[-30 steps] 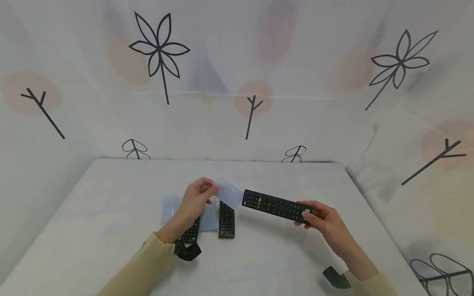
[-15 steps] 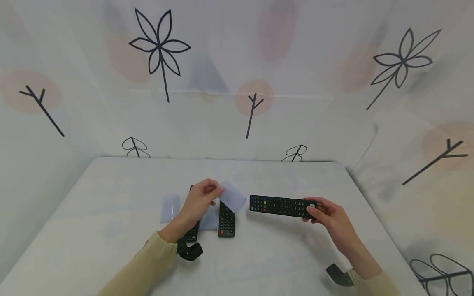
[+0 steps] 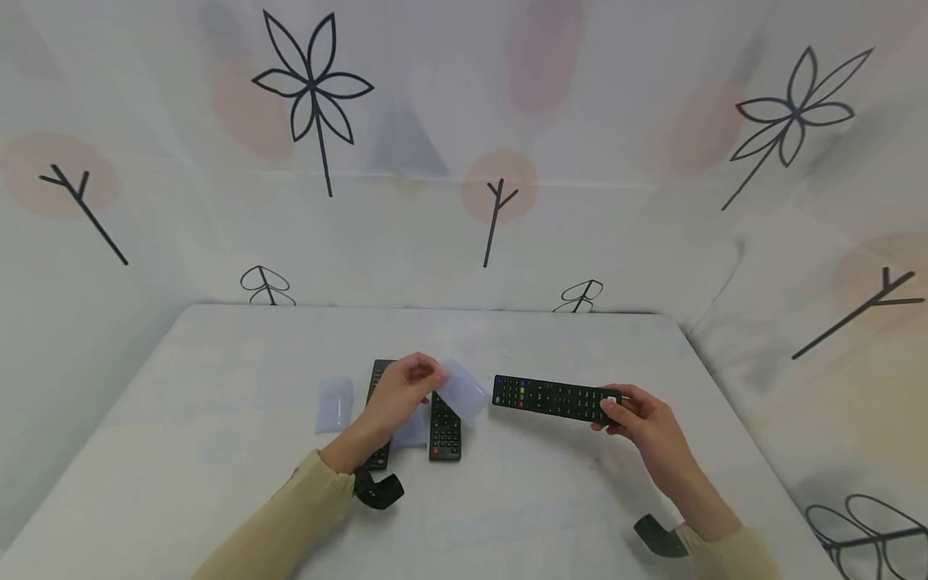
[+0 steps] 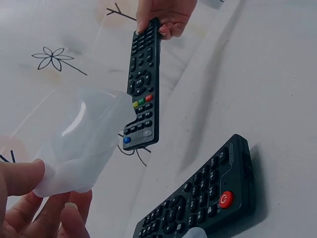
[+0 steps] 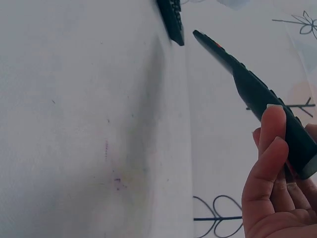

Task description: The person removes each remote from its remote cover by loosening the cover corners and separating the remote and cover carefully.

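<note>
My left hand (image 3: 395,399) pinches a thin translucent plastic sleeve (image 3: 462,391) between thumb and fingers; the left wrist view shows the sleeve (image 4: 81,141) puffed out a little. In my right hand (image 3: 645,427) is a black remote control (image 3: 547,397), gripped at one end, its buttons facing up and its far end pointing left toward the sleeve. That remote (image 5: 262,96) appears edge-on in the right wrist view. A second remote (image 3: 445,435) lies on the table below the sleeve. Partly hidden under my left hand and wrist lies another remote (image 3: 379,459).
Two more plastic sleeves lie on the white table (image 3: 551,515): one sleeve (image 3: 334,404) left of my left hand, another sleeve (image 3: 411,431) between the lying remotes. A patterned cloth wall (image 3: 435,242) stands behind the table. Dark straps cross both wrists.
Both hands have shifted slightly right, carrying the sleeve and the remote. The held remote has turned closer to level, and a narrow gap now shows between it and the sleeve.
</note>
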A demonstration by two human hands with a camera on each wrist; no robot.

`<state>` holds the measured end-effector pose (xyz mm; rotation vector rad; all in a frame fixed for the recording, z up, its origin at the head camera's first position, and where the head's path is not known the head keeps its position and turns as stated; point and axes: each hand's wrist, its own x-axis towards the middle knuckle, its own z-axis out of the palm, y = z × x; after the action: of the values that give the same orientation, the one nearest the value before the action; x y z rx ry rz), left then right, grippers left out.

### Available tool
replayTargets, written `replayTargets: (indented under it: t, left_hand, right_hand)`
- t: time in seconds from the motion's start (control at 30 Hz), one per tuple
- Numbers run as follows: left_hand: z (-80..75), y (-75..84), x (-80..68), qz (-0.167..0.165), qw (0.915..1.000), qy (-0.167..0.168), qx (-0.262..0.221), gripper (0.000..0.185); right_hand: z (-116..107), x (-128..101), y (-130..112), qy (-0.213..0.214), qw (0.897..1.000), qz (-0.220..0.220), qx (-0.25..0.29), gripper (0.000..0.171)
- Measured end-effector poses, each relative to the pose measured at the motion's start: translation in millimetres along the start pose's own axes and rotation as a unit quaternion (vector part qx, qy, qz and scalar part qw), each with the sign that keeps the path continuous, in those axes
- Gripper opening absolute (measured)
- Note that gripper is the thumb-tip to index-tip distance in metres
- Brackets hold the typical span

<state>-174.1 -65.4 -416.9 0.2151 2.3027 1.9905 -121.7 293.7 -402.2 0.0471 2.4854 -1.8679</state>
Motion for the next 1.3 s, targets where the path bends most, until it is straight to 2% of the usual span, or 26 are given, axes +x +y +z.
replayTargets:
  t: [0.3,0.43,0.63,0.77,0.97,1.07,1.3]
  left_hand:
    - [10.6,-6.2,-0.7,0.003,0.9986,-0.038,0.036,0.008]
    - [13.3,-6.0,-1.3,0.004,0.9972,-0.049,0.056,0.009]
    - [14.0,-2.9,-0.9,0.028,0.9903,-0.070,0.116,0.007]
    - [13.6,0.1,-0.4,0.047,0.9832,-0.084,0.155,0.005]
    - [15.8,1.5,2.7,0.069,0.9767,-0.098,0.178,0.004]
    - [17.3,-0.2,4.6,0.073,0.9727,-0.105,0.194,0.005]
    - [22.6,0.9,9.4,0.071,0.9621,-0.115,0.237,0.006]
  right_hand:
    - [13.1,3.1,8.6,0.002,0.999,0.032,0.023,0.046]
    - [17.0,5.0,11.4,0.004,0.999,0.039,0.017,0.047]
    - [21.0,6.9,13.0,-0.003,0.998,0.061,0.015,0.042]
    - [23.5,5.7,11.6,-0.018,0.997,0.077,-0.008,0.036]
    - [25.9,3.6,11.0,-0.030,0.993,0.078,-0.087,0.034]
    - [26.5,4.5,12.2,-0.035,0.989,0.075,-0.126,0.034]
    - [26.8,6.0,14.5,-0.066,0.983,0.078,-0.154,0.035]
